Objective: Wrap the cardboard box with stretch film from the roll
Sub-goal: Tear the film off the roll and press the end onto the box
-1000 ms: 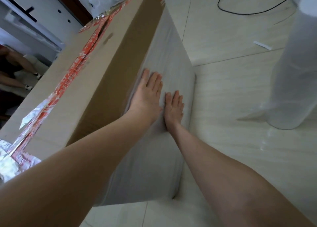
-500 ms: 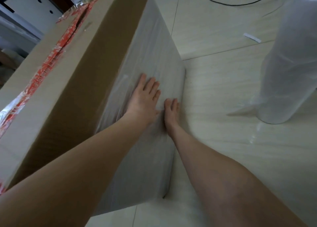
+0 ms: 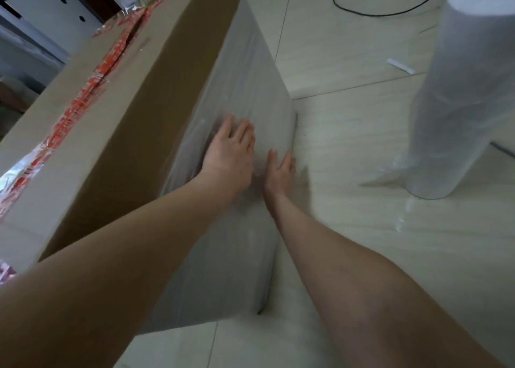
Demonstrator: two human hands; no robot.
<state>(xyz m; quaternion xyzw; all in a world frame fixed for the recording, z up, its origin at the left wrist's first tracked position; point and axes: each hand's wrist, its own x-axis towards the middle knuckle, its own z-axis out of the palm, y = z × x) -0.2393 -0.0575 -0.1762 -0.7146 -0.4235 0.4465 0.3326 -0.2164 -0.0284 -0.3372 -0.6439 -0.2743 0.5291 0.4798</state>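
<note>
A large cardboard box stands on the floor, with red tape along its top seam. Cloudy stretch film covers the lower part of the side that faces me. My left hand lies flat on that film with straight fingers. My right hand presses flat on the film just to its right, near the box's bottom edge. A tall white roll of stretch film stands upright on the floor at the right, with a loose tail of film at its foot.
Pale floor tiles stretch out to the right of the box. A black cable loops across the floor at the top. A small white strip lies near the roll. White furniture stands behind the box at the top left.
Both hands have slid along the film toward the box's lower edge, staying flat. The view has shifted, so the box and the roll sit differently in the frame.
</note>
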